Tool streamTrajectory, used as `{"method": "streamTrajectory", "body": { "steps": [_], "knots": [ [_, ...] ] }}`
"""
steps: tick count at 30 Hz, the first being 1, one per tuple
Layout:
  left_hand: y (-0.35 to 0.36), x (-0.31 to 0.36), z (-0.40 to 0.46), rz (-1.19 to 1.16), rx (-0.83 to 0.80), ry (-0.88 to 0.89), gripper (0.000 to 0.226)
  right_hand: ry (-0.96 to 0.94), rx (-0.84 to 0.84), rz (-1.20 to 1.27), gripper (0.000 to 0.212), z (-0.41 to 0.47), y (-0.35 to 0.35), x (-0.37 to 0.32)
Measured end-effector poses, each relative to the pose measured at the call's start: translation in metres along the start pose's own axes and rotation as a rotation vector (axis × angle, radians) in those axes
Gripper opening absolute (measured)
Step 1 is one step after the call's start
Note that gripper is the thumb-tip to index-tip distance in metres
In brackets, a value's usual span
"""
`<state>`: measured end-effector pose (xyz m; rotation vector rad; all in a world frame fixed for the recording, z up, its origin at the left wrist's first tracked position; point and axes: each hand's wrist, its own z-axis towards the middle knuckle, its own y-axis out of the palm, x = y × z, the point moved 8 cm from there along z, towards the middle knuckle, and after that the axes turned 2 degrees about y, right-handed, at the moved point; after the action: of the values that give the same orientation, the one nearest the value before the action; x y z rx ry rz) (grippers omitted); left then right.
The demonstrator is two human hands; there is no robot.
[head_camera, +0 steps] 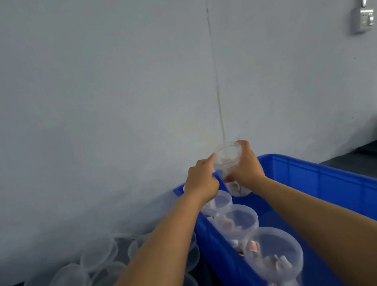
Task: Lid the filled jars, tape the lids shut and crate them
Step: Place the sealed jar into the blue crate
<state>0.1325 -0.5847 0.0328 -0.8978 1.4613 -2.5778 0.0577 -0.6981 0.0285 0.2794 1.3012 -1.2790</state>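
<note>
Clear plastic makes up nearly everything here — the jar held up over the far left corner of the blue crate is see-through, with pale bits inside. The right hand wraps round its side, thumb and fingers curled on the wall just under the lid. The left hand has its fingers curled, one fingertip touching the lid's rim. More lidded jars stand in a row along the crate's left wall, and loose lids lie heaped on the dark table beside it. Such a jar looks light, thin-walled and smooth — likely to flex if squeezed, so the firmer band near the rim seems the best place to hold.
</note>
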Motion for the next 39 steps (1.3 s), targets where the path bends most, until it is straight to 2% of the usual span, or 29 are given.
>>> {"method": "streamTrajectory", "body": {
  "steps": [4,6,8,11,16,21,24,26,31,34,39],
  "knots": [
    [0.02,-0.021,0.015,0.047,-0.046,-0.022,0.061,0.048,-0.051,0.037,0.096,0.02,0.017,0.027],
    [0.027,-0.029,0.022,0.155,-0.056,-0.039,0.055,0.113,-0.106,0.106,0.094,0.027,0.031,0.04],
    [0.034,-0.04,0.026,0.257,-0.079,-0.09,0.054,0.196,-0.167,0.188,0.093,0.03,0.046,0.052],
    [0.046,-0.052,0.024,0.259,-0.154,-0.166,0.053,0.254,-0.213,0.231,0.086,0.03,0.061,0.065],
    [0.062,-0.058,0.018,0.357,-0.271,-0.217,0.053,0.435,-0.307,0.112,0.075,0.024,0.071,0.088],
    [0.063,-0.059,0.015,0.377,-0.325,-0.261,0.054,0.456,-0.391,0.107,0.082,0.021,0.071,0.084],
    [0.052,-0.053,0.011,0.27,-0.24,-0.241,0.047,0.474,-0.376,0.177,0.084,0.015,0.07,0.076],
    [0.037,-0.052,0.004,0.171,-0.169,-0.226,0.041,0.453,-0.328,0.117,0.084,0.012,0.066,0.062],
    [-0.016,-0.052,-0.04,0.041,-0.103,-0.247,0.038,0.305,-0.256,0.012,0.051,-0.011,0.048,0.001],
    [-0.053,-0.055,-0.088,-0.037,-0.039,-0.284,0.028,0.196,-0.314,0.048,0.045,-0.055,0.048,-0.042],
    [-0.115,-0.061,-0.192,0.042,0.095,-0.345,0.024,0.159,-0.5,0.274,0.03,-0.162,0.076,-0.106]
  ]
}}
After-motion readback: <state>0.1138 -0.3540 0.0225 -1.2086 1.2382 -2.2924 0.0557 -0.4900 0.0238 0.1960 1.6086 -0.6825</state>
